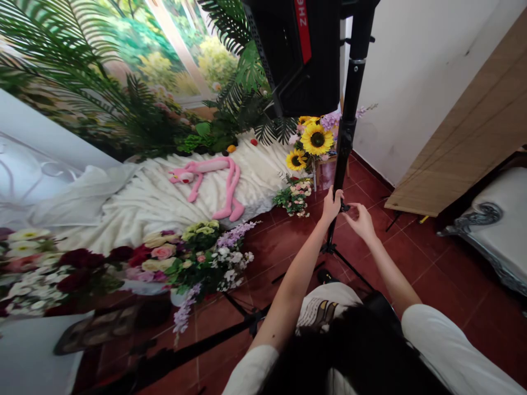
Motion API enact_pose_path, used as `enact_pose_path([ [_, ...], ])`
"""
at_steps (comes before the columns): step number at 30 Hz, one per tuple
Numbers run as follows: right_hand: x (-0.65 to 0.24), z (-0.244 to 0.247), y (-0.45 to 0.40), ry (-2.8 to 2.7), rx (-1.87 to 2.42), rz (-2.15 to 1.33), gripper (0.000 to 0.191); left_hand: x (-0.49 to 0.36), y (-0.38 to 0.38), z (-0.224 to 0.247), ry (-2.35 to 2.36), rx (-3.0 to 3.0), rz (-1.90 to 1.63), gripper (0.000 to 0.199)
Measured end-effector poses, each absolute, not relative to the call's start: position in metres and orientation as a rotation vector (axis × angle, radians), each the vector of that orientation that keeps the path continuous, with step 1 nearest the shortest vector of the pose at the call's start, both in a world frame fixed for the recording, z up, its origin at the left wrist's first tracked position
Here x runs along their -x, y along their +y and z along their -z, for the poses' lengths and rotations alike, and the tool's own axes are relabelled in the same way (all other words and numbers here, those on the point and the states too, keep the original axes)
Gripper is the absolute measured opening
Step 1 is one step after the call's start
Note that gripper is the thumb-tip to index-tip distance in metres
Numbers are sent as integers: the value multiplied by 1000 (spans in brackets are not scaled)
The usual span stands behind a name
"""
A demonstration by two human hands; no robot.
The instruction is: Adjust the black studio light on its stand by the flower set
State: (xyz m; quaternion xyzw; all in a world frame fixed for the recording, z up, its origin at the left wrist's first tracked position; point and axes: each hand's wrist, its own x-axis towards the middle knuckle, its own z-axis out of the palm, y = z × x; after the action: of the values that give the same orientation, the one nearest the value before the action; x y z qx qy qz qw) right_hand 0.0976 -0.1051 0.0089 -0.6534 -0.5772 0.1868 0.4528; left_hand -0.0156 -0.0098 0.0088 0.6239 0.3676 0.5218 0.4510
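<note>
A black light stand (341,164) rises in front of me, with a boxy black studio light (307,60) with a red stripe at its top. Wrapped round the pole, my left hand (331,205) grips it just above a joint. On the right side of that joint sits a small black knob (344,208). My right hand (359,220) pinches this knob between thumb and fingers. Lower down, the stand's legs (329,248) spread over the red tiled floor.
A pink plush toy (206,174) lies on a white fur cover (144,203) to the left. Sunflowers (317,138) stand behind the pole, and flower bunches (164,255) line the front. Another black stand (206,343) crosses the lower left. A wooden panel (457,126) and white sofa (498,219) are at right.
</note>
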Motion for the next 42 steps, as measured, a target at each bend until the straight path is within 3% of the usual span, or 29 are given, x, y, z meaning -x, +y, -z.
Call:
enact_pose_path([
  [13, -94, -37, -83, -1663, 1992, -239, 25, 17, -9, -7, 881, -1540, -1267, 55],
  [18, -99, -41, -80, -1696, 2034, -240, 27, 17, -7, -6, 865, -1549, -1294, 55],
  [25, -112, -34, -67, -1562, 1949, -650, 43, 17, -6, -2, 858, -1570, -1306, 52],
  [32, -117, -38, -62, -1571, 1893, -703, 48, 16, -5, 1, 839, -1526, -1287, 47],
  [36, -118, -36, -61, -1459, 1737, -1003, 55, 16, -6, 1, 833, -1495, -1267, 45],
  [42, -113, -26, -62, -1134, 1474, -1404, 48, 19, -8, -5, 844, -1513, -1263, 49],
])
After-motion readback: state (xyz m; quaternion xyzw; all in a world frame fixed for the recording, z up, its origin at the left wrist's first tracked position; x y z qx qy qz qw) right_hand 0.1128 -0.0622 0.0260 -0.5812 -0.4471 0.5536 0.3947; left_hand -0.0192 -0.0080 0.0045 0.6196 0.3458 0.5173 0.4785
